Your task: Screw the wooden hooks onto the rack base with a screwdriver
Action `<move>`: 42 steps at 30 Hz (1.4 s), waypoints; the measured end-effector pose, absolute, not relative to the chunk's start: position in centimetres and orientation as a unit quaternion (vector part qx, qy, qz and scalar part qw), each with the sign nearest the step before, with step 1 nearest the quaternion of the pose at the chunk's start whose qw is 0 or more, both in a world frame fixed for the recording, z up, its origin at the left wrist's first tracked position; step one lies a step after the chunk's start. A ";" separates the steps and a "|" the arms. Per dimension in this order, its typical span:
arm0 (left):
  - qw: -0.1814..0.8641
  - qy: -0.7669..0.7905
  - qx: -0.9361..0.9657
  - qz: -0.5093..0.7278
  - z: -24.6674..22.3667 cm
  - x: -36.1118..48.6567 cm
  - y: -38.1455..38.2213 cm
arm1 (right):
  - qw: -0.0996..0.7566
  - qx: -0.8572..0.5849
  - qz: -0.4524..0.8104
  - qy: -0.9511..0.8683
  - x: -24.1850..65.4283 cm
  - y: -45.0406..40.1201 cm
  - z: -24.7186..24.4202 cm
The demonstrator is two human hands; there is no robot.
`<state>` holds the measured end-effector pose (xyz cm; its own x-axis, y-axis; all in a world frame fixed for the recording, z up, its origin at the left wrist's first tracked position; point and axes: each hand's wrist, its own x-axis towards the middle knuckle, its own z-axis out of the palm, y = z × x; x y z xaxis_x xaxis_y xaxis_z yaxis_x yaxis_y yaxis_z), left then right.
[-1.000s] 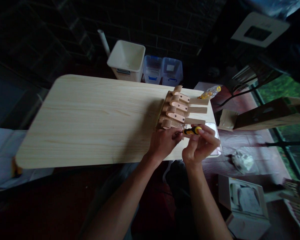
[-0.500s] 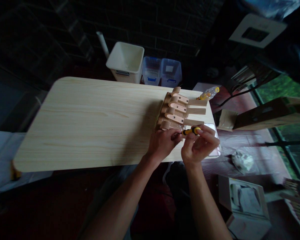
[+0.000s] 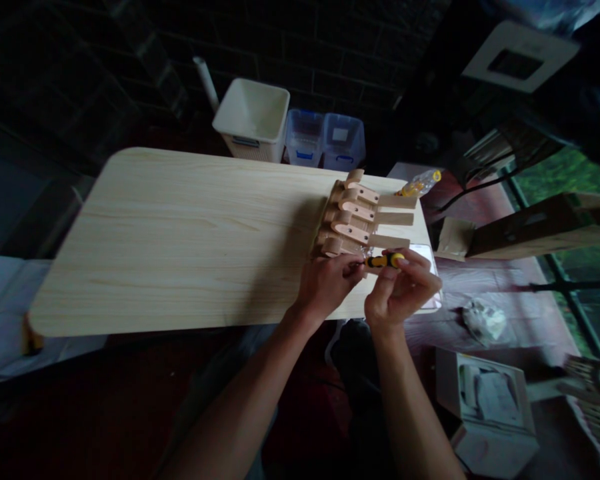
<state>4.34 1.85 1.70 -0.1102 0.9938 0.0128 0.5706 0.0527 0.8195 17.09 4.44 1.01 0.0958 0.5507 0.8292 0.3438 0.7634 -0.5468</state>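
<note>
A jointed assembly of pale wooden parts [image 3: 350,217] lies on the pine board [image 3: 180,240], with several flat slats pointing right. My right hand [image 3: 401,290] is shut on a small screwdriver with a yellow and black handle [image 3: 384,261]. Its tip points left at the lower edge of the assembly. My left hand [image 3: 327,289] grips that lower edge, its fingertips close to the screwdriver tip. The fastener at the tip is hidden by my fingers. A clear flat sheet [image 3: 423,252] lies under my right hand.
A clear bag with yellow items [image 3: 419,183] sits past the board's far right corner. Behind the board stand a white bin [image 3: 253,110] and two clear plastic boxes [image 3: 324,139]. A crumpled plastic bag [image 3: 485,322] and a cardboard box [image 3: 485,407] lie to the right.
The screwdriver has levelled from a slight upward tilt, and my right fingers have shifted on its handle. The assembly has stayed in place.
</note>
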 end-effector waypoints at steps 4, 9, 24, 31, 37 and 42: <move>0.303 0.663 0.598 0.333 2.0 4.3 2.1 | 0.654 -0.339 0.050 -0.675 17.1 4.7 1.3; 0.305 0.660 0.606 0.324 2.3 4.1 2.3 | 0.649 -0.353 0.033 -0.673 17.0 4.9 1.7; 0.317 0.651 0.591 0.354 1.5 4.3 1.8 | 0.660 -0.339 0.088 -0.665 17.2 4.3 1.0; 0.312 0.654 0.589 0.357 1.5 4.3 2.0 | 0.658 -0.339 0.070 -0.669 17.1 4.6 1.1; 0.313 0.649 0.597 0.354 1.8 4.1 2.2 | 0.647 -0.357 0.035 -0.672 17.3 4.9 1.7; 0.308 0.650 0.590 0.366 1.5 4.3 1.9 | 0.671 -0.330 0.078 -0.660 17.2 4.8 1.2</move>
<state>4.28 1.89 1.46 -0.1136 0.9930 0.0323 0.5425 0.0348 0.8393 17.21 4.85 1.20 0.1172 0.5397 0.8337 0.3300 0.7706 -0.5453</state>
